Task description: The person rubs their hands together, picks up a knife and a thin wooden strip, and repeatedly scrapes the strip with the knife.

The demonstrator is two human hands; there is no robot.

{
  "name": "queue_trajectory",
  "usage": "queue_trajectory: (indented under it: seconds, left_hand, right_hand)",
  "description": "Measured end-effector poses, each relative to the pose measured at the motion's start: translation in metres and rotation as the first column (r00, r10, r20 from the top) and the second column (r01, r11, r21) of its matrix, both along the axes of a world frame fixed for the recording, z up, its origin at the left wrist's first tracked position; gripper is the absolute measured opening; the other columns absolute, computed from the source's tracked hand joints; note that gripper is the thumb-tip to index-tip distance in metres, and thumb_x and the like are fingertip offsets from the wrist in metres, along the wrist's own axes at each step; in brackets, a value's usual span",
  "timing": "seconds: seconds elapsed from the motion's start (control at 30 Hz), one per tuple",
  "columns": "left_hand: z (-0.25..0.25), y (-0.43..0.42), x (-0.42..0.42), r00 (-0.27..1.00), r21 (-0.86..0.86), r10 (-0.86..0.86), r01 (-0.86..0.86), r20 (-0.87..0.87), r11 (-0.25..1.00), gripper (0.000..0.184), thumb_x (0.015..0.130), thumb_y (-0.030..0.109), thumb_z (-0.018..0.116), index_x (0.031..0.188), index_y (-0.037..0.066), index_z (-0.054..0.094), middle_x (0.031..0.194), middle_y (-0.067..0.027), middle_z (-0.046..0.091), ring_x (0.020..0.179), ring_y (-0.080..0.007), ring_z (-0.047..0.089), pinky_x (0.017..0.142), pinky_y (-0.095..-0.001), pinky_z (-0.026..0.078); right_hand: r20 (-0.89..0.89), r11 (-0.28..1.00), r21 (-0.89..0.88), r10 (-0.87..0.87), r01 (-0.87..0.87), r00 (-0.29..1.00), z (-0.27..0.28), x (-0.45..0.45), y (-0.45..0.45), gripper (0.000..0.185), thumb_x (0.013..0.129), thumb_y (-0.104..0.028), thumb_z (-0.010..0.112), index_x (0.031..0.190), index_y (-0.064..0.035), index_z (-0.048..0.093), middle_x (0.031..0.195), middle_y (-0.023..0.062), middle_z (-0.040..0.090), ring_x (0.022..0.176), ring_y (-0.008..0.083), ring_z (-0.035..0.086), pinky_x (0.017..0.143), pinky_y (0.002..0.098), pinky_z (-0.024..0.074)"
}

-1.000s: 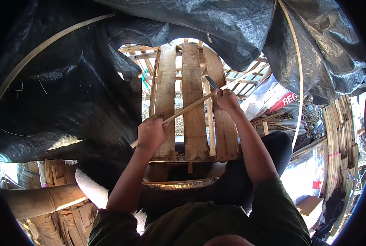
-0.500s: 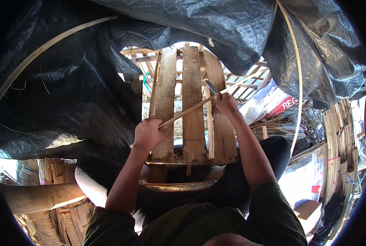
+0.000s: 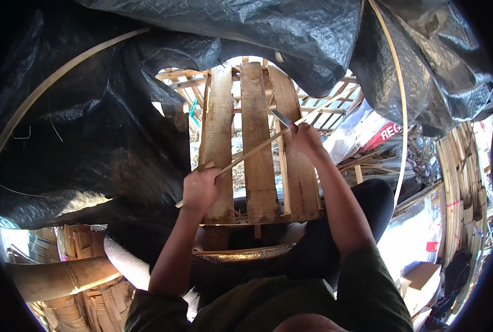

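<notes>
A long, thin bamboo strip slants across the view, its lower end poking out below my left hand. The fingers of that hand are wrapped round the strip. My right hand is closed round a knife, whose handle is hidden in the fist. The blade points up and left and lies against or just above the strip; I cannot tell which. Beyond the right hand, the strip's far end runs up to the right. Under both hands is a bench of wooden planks with gaps between them.
Black plastic sheeting hangs at the left and overhead. A thin curved bamboo strip arcs down on the right. Bundled strips stand at far right, beside a white sack with red print. A thick bamboo pole lies lower left.
The knife blade has tilted flatter near the strip. My left hand still grips the strip, with more of its lower end showing. The whole view has shifted slightly.
</notes>
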State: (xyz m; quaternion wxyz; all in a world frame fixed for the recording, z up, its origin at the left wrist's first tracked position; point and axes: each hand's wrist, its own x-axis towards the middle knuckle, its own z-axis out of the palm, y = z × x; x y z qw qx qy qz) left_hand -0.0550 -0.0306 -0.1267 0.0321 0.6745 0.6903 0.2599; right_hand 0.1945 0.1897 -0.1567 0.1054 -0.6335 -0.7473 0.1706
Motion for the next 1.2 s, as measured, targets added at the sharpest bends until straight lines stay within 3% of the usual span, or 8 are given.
queue_trajectory:
  seconds: [0.67, 0.83, 0.9, 0.97, 1.07, 1.1, 1.13, 1.2]
  left_hand:
    - [-0.008, -0.001, -0.004, 0.995, 0.033, -0.070, 0.073, -0.077, 0.997, 0.013, 0.088, 0.021, 0.068, 0.081, 0.010, 0.068, 0.078, -0.0070, 0.060, 0.072, -0.0286, 0.065, 0.062, -0.0401, 0.053]
    - [-0.013, 0.000, -0.006, 0.993, 0.060, -0.053, 0.059, -0.104, 0.996, 0.014, 0.088, 0.022, 0.068, 0.080, 0.010, 0.067, 0.079, -0.0077, 0.060, 0.072, -0.0297, 0.065, 0.062, -0.0402, 0.053]
    - [-0.017, -0.004, -0.005, 0.989, 0.046, -0.067, 0.073, -0.129, 0.996, 0.014, 0.088, 0.022, 0.067, 0.080, 0.010, 0.067, 0.080, -0.0079, 0.061, 0.072, -0.0300, 0.065, 0.062, -0.0403, 0.053]
    - [-0.009, -0.001, -0.003, 0.993, 0.040, -0.063, 0.067, -0.104, 0.997, 0.014, 0.088, 0.023, 0.067, 0.082, 0.010, 0.068, 0.081, -0.0075, 0.062, 0.072, -0.0299, 0.066, 0.062, -0.0403, 0.053]
    - [-0.006, -0.001, 0.000, 0.997, 0.009, -0.041, 0.042, -0.070, 0.999, 0.008, 0.084, 0.017, 0.071, 0.085, 0.010, 0.071, 0.079, -0.0082, 0.063, 0.074, -0.0307, 0.066, 0.064, -0.0410, 0.052]
    - [-0.004, -0.001, 0.001, 0.997, 0.012, -0.040, 0.040, -0.063, 0.999, 0.008, 0.084, 0.017, 0.071, 0.085, 0.010, 0.071, 0.079, -0.0082, 0.063, 0.074, -0.0307, 0.066, 0.064, -0.0410, 0.052]
    - [-0.002, -0.004, 0.001, 0.998, 0.004, -0.043, 0.044, -0.052, 0.999, 0.008, 0.084, 0.018, 0.071, 0.085, 0.009, 0.071, 0.079, -0.0077, 0.063, 0.074, -0.0303, 0.066, 0.064, -0.0406, 0.052]
    - [0.001, 0.000, -0.002, 0.998, 0.024, -0.039, 0.040, -0.043, 0.999, 0.009, 0.084, 0.018, 0.071, 0.085, 0.009, 0.071, 0.079, -0.0072, 0.064, 0.074, -0.0299, 0.066, 0.065, -0.0402, 0.052]
  right_hand:
    - [-0.033, 0.995, -0.097, -0.012, 0.009, 0.999, 0.009, 0.004, 0.002, 0.049, 0.103, -0.032, 0.039, 0.101, 0.0075, 0.068, 0.101, 0.0340, 0.067, 0.099, 0.0476, 0.066, 0.090, 0.0529, 0.0514]
    - [-0.040, 0.999, -0.034, -0.030, 0.028, 0.999, -0.025, 0.010, 0.020, 0.052, 0.102, -0.039, 0.039, 0.101, 0.0047, 0.068, 0.103, 0.0326, 0.066, 0.100, 0.0484, 0.064, 0.090, 0.0550, 0.0506]
    - [0.102, 0.951, 0.136, 0.266, -0.278, 0.959, -0.032, 0.022, 0.028, 0.055, 0.103, -0.038, 0.037, 0.093, 0.0061, 0.068, 0.087, 0.0310, 0.068, 0.083, 0.0460, 0.069, 0.073, 0.0528, 0.0566]
    - [-0.052, 0.994, -0.090, 0.057, -0.061, 0.997, 0.001, 0.006, 0.019, 0.058, 0.105, -0.040, 0.036, 0.088, 0.0061, 0.068, 0.062, 0.0217, 0.065, 0.056, 0.0374, 0.068, 0.054, 0.0463, 0.0563]
    - [0.008, 0.943, -0.052, 0.329, -0.328, 0.944, 0.008, -0.010, -0.005, 0.052, 0.103, -0.037, 0.042, 0.087, 0.0056, 0.067, 0.073, 0.0249, 0.068, 0.069, 0.0387, 0.070, 0.062, 0.0482, 0.0560]
    - [0.065, 0.982, -0.099, 0.168, -0.161, 0.984, 0.015, -0.031, -0.022, 0.048, 0.101, -0.036, 0.047, 0.087, 0.0051, 0.067, 0.081, 0.0281, 0.068, 0.078, 0.0425, 0.070, 0.070, 0.0522, 0.0549]
    - [0.015, 0.991, 0.032, 0.133, -0.133, 0.991, 0.007, -0.038, -0.036, 0.043, 0.099, -0.034, 0.050, 0.092, 0.0045, 0.068, 0.082, 0.0294, 0.068, 0.080, 0.0462, 0.068, 0.074, 0.0547, 0.0540]
    - [-0.046, 0.974, -0.070, 0.210, -0.213, 0.977, 0.016, -0.029, -0.028, 0.040, 0.099, -0.032, 0.049, 0.095, 0.0041, 0.067, 0.082, 0.0298, 0.068, 0.081, 0.0469, 0.068, 0.075, 0.0549, 0.0542]
